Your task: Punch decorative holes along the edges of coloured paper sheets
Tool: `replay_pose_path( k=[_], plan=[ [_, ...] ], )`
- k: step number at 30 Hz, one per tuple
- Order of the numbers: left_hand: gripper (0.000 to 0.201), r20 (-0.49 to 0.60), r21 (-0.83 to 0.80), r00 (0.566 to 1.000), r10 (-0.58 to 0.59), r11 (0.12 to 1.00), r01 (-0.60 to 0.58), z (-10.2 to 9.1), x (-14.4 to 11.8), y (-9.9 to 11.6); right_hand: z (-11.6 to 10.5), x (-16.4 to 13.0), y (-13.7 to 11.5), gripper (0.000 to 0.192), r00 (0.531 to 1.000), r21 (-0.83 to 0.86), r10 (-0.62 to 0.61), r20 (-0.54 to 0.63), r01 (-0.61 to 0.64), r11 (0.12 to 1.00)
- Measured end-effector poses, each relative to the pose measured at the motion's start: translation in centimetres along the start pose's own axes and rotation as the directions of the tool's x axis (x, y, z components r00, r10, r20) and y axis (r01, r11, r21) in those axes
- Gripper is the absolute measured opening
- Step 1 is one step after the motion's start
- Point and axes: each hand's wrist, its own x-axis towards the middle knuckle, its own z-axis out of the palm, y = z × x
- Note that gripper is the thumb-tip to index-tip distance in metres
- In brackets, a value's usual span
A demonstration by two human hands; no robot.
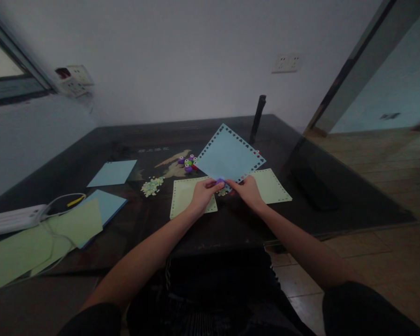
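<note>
A blue paper square, turned corner-up, has small punched shapes along its edges. My left hand is closed on a small purple craft punch at the sheet's near corner. The fingers of my right hand are closed on the paper's lower right edge, close to the punch. Below the paper lie two pale green sheets, one on the left and one on the right, both with punched borders. Some paper bits show between my hands.
Several purple, green and red punches with eye-like tops stand left of the paper. A pile of punched bits lies nearby. Further left are a blue sheet, green sheets and a white power strip. A dark flat object lies right.
</note>
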Motion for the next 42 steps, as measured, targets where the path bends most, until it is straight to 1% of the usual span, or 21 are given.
replay_pose_path(
  k=[6,9,13,21,24,27,30,35,39,42],
  plan=[
    [0.035,0.008,0.006,1.000,-0.009,1.000,0.009,-0.2,0.3,-0.4,0.0,0.1,0.3,0.026,1.000,0.012,0.012,0.003,-0.012,1.000],
    [0.035,0.011,0.018,1.000,-0.022,1.000,0.022,-0.1,0.2,-0.2,0.0,0.2,0.4,0.026,1.000,0.024,0.019,0.006,-0.019,1.000],
    [0.037,0.016,0.039,0.998,-0.055,0.998,0.055,0.0,0.1,0.0,-0.2,0.2,0.4,0.026,1.000,-0.006,0.023,0.006,-0.023,1.000],
    [0.036,0.065,0.017,0.994,-0.089,0.996,0.088,0.0,0.1,0.1,-0.3,0.4,0.5,0.025,0.998,0.017,0.067,0.001,-0.067,0.998],
    [0.039,0.073,0.022,0.992,-0.101,0.995,0.099,-0.1,0.1,0.1,-0.4,0.5,0.6,0.023,0.997,0.021,0.075,-0.005,-0.075,0.997],
    [0.043,0.096,0.037,0.990,-0.103,0.994,0.100,-0.3,0.2,0.2,-0.5,0.6,0.7,0.026,0.997,0.033,0.074,-0.009,-0.074,0.997],
    [0.049,0.126,0.114,0.988,-0.088,0.991,0.074,-0.5,0.3,0.3,-0.6,0.7,0.9,0.026,0.998,0.072,0.065,-0.022,-0.063,0.995],
    [0.053,0.133,0.327,0.991,-0.022,0.945,-0.023,-0.9,0.2,0.2,-0.8,0.8,0.9,0.029,0.996,0.099,0.073,-0.043,-0.069,0.993],
    [0.058,0.231,0.463,0.973,0.023,0.877,-0.130,-1.3,0.1,-0.1,-1.1,0.9,1.0,0.030,0.994,0.109,0.078,-0.077,-0.069,0.992],
    [0.056,0.290,0.522,0.954,0.077,0.823,-0.225,-1.6,0.0,-0.2,-1.1,1.0,1.2,0.031,0.993,0.127,0.081,-0.090,-0.069,0.989]
  ],
)
